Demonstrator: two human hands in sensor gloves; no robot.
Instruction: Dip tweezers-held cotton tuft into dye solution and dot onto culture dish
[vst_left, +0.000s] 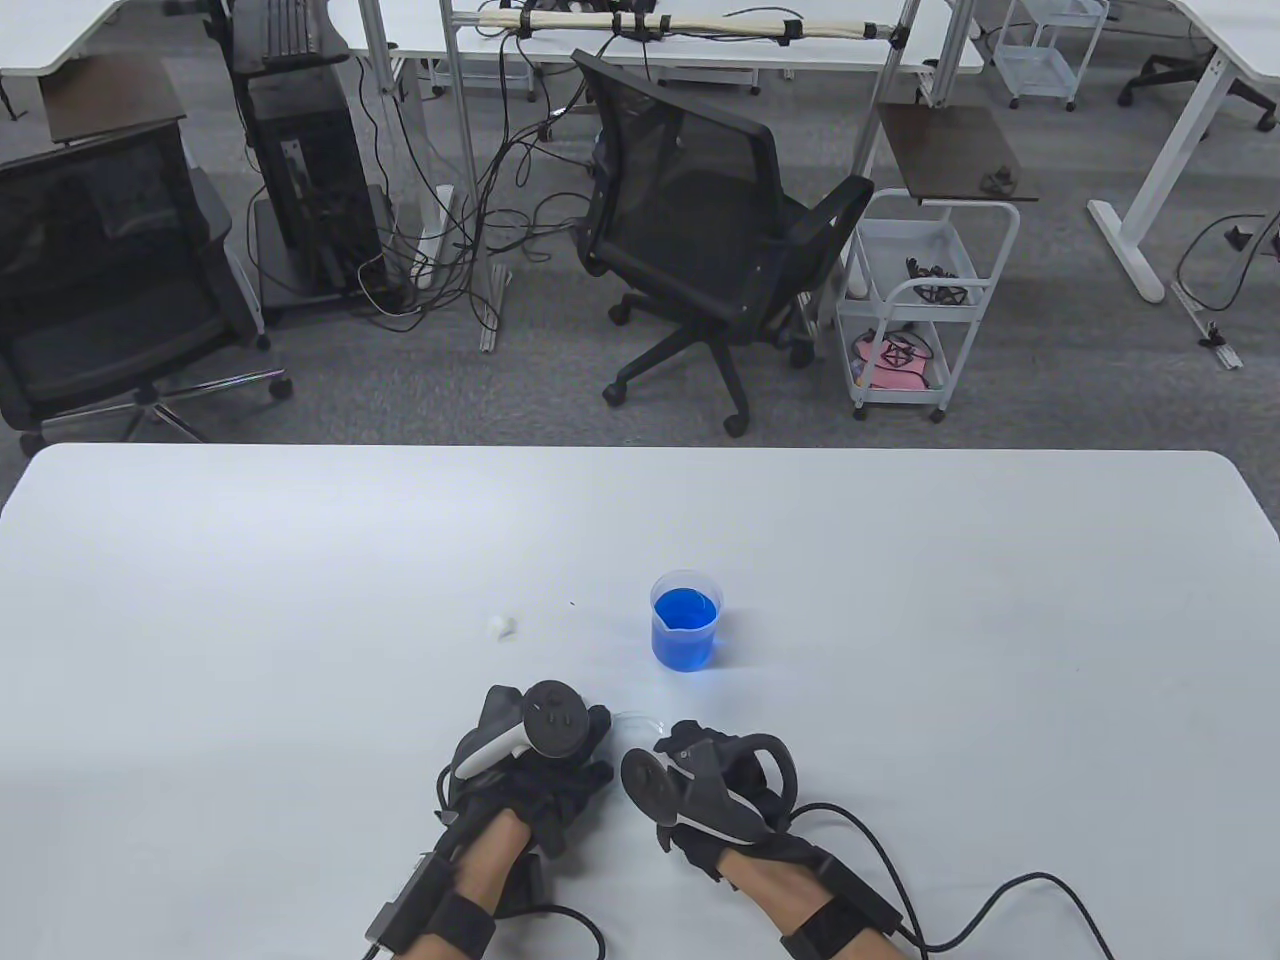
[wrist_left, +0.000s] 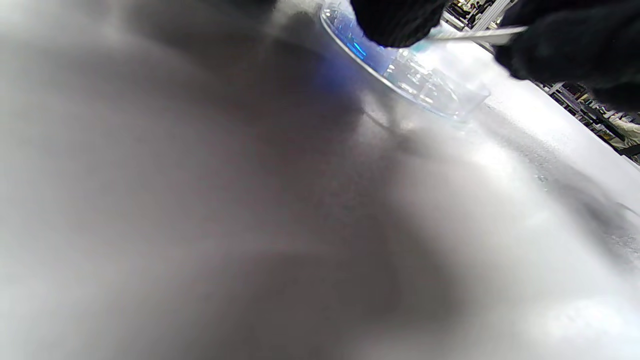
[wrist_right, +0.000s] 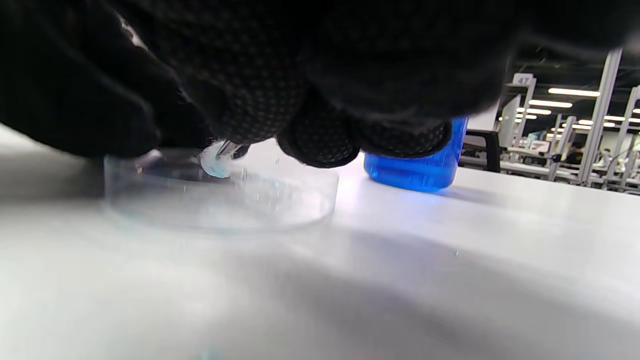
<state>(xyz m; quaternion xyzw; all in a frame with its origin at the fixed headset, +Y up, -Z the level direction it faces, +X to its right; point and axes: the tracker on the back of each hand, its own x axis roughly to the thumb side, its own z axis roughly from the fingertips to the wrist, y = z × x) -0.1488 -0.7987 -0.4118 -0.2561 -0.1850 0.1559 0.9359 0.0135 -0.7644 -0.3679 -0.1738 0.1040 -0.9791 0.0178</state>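
A clear culture dish lies on the white table between my two hands; only a sliver of it shows in the table view. My right hand pinches metal tweezers, whose tips hold a blue-tinged cotton tuft just over the dish near its left rim. My left hand rests against the dish's rim, with a fingertip over the dish. A small beaker of blue dye stands upright just behind the hands; it also shows in the right wrist view.
A spare white cotton tuft lies on the table left of the beaker. Glove cables trail off the front edge. Office chairs and a cart stand beyond the far edge.
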